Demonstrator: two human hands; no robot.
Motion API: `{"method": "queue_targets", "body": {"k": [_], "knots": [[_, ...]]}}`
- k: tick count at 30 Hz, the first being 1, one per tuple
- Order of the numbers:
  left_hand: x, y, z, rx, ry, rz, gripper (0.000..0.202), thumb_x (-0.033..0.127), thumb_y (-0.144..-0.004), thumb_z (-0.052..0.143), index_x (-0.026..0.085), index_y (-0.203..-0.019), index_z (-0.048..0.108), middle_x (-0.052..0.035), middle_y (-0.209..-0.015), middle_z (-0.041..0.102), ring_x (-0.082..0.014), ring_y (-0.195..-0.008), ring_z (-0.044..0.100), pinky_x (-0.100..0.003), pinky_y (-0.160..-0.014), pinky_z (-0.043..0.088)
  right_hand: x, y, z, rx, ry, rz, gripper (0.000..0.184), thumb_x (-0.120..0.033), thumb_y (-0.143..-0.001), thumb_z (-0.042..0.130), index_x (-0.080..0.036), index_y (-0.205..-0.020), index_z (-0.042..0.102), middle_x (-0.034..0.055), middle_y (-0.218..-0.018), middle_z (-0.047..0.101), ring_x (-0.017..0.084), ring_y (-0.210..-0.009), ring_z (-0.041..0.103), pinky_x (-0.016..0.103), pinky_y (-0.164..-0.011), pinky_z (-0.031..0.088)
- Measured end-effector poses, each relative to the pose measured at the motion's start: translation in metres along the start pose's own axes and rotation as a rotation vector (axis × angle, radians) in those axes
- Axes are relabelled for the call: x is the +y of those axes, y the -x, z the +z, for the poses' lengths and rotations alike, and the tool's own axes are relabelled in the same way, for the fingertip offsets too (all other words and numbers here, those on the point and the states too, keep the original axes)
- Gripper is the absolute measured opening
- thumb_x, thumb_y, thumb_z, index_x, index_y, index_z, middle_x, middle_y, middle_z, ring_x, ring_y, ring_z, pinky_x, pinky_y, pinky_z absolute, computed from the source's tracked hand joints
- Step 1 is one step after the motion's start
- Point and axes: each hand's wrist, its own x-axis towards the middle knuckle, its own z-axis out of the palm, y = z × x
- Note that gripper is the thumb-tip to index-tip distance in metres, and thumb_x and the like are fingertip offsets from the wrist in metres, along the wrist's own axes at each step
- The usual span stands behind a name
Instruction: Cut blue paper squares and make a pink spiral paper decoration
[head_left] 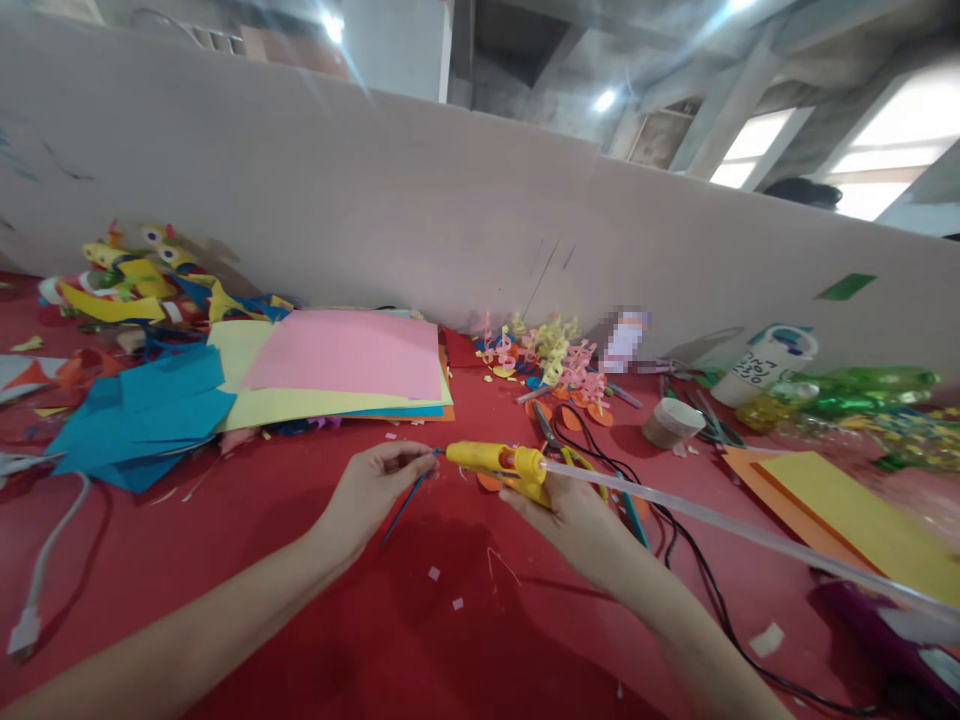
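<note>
Right grip (574,515) wrapped round glue gun (474,457) | pointing left, long axis crosswise | left grip (381,482) pinching blue strip (402,511) slanting nearward-left

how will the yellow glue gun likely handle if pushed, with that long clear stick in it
The glue gun looks plastic, so it is probably light for its size. The clear stick reaches from the gun's rear to the picture's right edge, so it may swing wide. It runs nearly straight, so it seems fairly stiff.
</note>
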Motion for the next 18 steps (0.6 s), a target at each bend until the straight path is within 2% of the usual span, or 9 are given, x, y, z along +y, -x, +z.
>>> {"method": "queue_targets", "body": {"k": [13, 15, 18], "knots": [[0.002, 0.002, 0.001, -0.015, 0.001, -0.006, 0.014, 0.029, -0.062, 0.069, 0.018, -0.071, 0.069, -0.0028, -0.068, 0.071, -0.0163, -0.069, 0.063, -0.027, -0.074, 0.047, -0.005, -0.001, -0.002, -0.016, 0.004, 0.038, 0.025, -0.033, -0.085, 0.051, -0.019, -0.104, 0.061, 0.0078, -0.094, 0.067, 0.023, -0.083, 0.062, 0.035, -0.074, 0.047], [0.001, 0.002, 0.001, -0.018, 0.027, -0.022, 0.015, 0.029, -0.061, 0.070, 0.018, -0.072, 0.070, -0.0029, -0.068, 0.071, -0.0162, -0.069, 0.064, -0.027, -0.073, 0.048, -0.005, -0.002, -0.006, 0.009, 0.011, 0.049, 0.026, -0.034, -0.085, 0.050, -0.018, -0.102, 0.061, 0.0084, -0.091, 0.068, 0.023, -0.081, 0.062, 0.034, -0.072, 0.047], [0.000, 0.002, 0.001, -0.023, 0.085, -0.059, 0.016, 0.029, -0.061, 0.072, 0.018, -0.073, 0.070, -0.0032, -0.070, 0.072, -0.0165, -0.070, 0.065, -0.027, -0.074, 0.048, 0.002, -0.005, -0.021, 0.046, -0.008, 0.156, 0.032, -0.041, -0.085, 0.049, -0.015, -0.098, 0.063, 0.0078, -0.079, 0.067, 0.021, -0.070, 0.061, 0.030, -0.063, 0.047]]}}
